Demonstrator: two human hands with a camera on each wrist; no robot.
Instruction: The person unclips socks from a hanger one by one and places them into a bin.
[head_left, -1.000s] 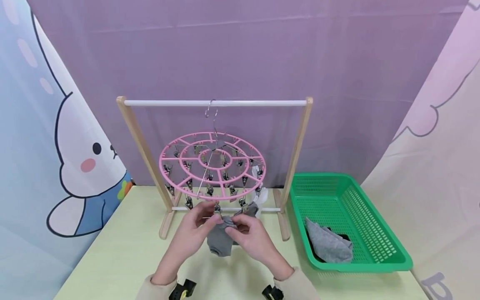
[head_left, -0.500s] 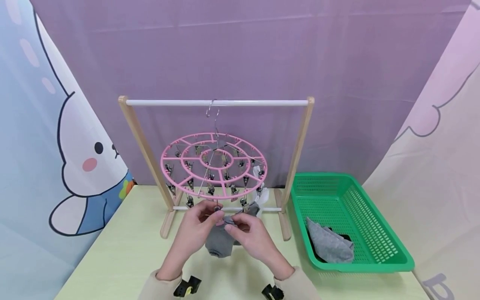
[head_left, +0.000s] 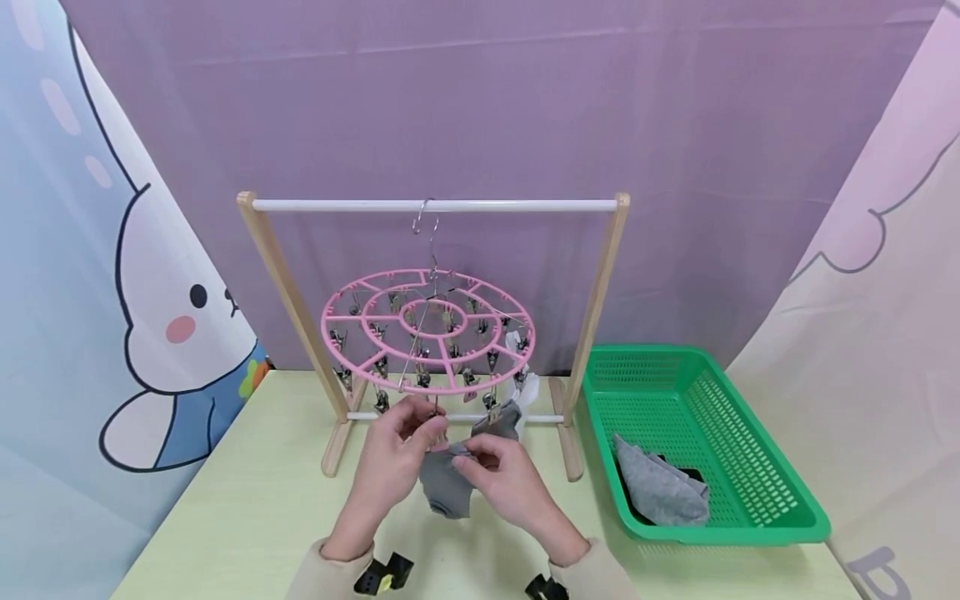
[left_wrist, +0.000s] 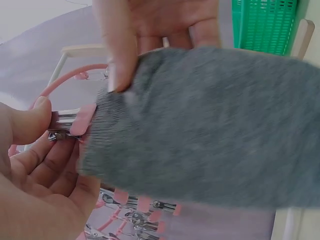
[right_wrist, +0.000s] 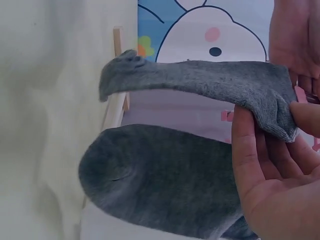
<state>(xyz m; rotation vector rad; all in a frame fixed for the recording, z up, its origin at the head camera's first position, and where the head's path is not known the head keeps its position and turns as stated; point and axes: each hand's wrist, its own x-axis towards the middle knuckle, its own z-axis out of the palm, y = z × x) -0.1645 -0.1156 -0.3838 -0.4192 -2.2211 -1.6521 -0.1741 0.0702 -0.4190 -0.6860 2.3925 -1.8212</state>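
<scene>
My left hand [head_left: 393,446] pinches a metal clip [left_wrist: 67,120] with pink tips between thumb and fingers, below the front rim of a round pink clip hanger [head_left: 450,389]. My right hand [head_left: 510,479] holds a grey sock [head_left: 446,487] by its cuff, thumb on one side and fingers on the other. In the left wrist view the clip's pink tip meets the cuff's edge; whether it clamps the fabric, I cannot tell. The sock's foot dangles down. Just right of it, another grey sock [head_left: 504,419] hangs under the hanger, partly behind my right hand.
The hanger hooks onto the white bar [head_left: 517,206] of a wooden-legged rack. Several other clips dangle from it, and white fabric [head_left: 528,390] hangs at its right. A green basket [head_left: 765,450] at the right contains a grey cloth piece [head_left: 660,487] and something black.
The held sock has shifted slightly right and down, with the right hand a little lower. More of the second grey sock shows. The left hand keeps its pinch on the clip.
</scene>
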